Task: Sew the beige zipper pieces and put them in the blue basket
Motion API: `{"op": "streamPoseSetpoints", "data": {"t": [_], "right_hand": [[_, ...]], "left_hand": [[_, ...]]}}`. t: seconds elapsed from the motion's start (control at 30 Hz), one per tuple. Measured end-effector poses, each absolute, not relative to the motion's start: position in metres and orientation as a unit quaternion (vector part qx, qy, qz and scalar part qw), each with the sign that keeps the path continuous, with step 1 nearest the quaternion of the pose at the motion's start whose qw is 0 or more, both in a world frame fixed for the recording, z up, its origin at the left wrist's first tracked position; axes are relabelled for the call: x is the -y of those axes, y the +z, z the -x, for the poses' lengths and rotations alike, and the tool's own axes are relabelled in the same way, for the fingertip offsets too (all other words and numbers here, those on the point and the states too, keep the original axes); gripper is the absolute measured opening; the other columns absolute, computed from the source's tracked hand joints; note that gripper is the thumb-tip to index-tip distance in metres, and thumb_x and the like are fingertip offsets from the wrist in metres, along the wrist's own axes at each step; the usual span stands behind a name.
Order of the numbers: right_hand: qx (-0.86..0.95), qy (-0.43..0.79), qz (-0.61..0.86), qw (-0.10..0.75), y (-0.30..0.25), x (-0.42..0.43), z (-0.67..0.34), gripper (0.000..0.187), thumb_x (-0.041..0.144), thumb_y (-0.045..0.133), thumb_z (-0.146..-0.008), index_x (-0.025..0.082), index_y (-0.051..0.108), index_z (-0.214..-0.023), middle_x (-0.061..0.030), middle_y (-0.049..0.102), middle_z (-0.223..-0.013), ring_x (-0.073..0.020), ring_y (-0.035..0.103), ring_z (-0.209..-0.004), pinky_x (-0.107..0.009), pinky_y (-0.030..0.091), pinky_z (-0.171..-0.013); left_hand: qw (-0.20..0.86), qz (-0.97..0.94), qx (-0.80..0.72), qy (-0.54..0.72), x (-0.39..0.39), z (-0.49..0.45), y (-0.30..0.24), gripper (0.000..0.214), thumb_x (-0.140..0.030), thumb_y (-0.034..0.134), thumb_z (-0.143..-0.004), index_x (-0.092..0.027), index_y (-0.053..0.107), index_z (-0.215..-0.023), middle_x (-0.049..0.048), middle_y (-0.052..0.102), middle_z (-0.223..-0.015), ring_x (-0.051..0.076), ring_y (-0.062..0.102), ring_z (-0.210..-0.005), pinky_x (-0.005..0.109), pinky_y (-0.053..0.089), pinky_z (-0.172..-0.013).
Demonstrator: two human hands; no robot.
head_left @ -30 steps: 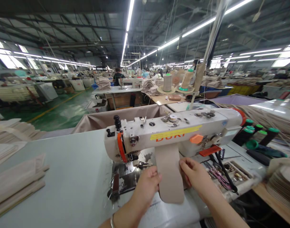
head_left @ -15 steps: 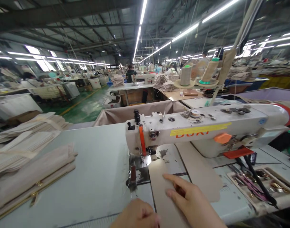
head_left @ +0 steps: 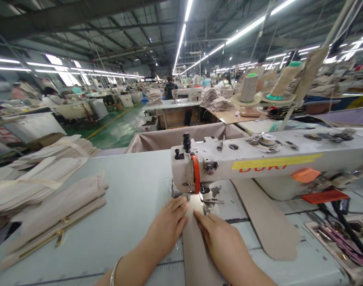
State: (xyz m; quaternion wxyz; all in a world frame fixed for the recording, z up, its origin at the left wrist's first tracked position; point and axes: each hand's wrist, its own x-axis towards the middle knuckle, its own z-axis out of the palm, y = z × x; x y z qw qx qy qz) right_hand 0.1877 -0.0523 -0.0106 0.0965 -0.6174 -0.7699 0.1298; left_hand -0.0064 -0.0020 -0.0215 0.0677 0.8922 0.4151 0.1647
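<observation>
A long beige fabric piece [head_left: 193, 246] lies on the sewing machine bed, its far end under the needle area of the white sewing machine [head_left: 217, 163]. My left hand [head_left: 168, 224] rests at the strip's left edge, fingers stretched forward close to the presser foot, which is partly hidden. On the strip's right edge lies my right hand [head_left: 221, 238], its fingers extended and flat. Both hands press from above. A second beige piece [head_left: 267, 222] with a rounded end lies to the right, passing under the machine arm.
On the left are tied stacks of pale fabric pieces [head_left: 41, 178] and a folded beige piece with a gold zipper [head_left: 62, 226]. A tray of tools and small parts [head_left: 342, 238] sits at the right. Thread cones [head_left: 249, 89] stand behind the machine. Workers sit farther back.
My left hand has moved forward from the front edge to the needle area, opening out from its curled shape. The strip has shifted under the machine head. The view has turned left.
</observation>
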Motion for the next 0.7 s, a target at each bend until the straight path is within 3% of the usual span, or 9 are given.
{"op": "streamPoseSetpoints", "data": {"t": [0.3, 0.7], "right_hand": [[0.766, 0.133, 0.618, 0.117, -0.019, 0.050, -0.187, 0.045, 0.014, 0.042, -0.098, 0.029, 0.050, -0.140, -0.0043, 0.066, -0.100, -0.0229, 0.067, -0.091, -0.033, 0.051, -0.074], [0.785, 0.082, 0.606, 0.097, -0.023, 0.044, -0.186, 0.051, 0.006, 0.040, -0.091, 0.026, 0.054, -0.137, -0.0061, 0.068, -0.096, -0.0204, 0.067, -0.084, -0.030, 0.052, -0.070]], "left_hand": [[0.079, -0.881, -0.429, 0.182, 0.001, 0.002, -0.020, 0.032, -0.019, 0.050, -0.097, -0.018, 0.056, -0.129, 0.0103, 0.055, -0.139, 0.025, 0.048, -0.132, 0.052, 0.036, -0.116], [0.091, -0.879, -0.434, 0.174, 0.003, -0.008, -0.014, 0.034, -0.014, 0.048, -0.095, -0.014, 0.056, -0.129, 0.0113, 0.054, -0.138, 0.025, 0.045, -0.135, 0.049, 0.033, -0.118]]}}
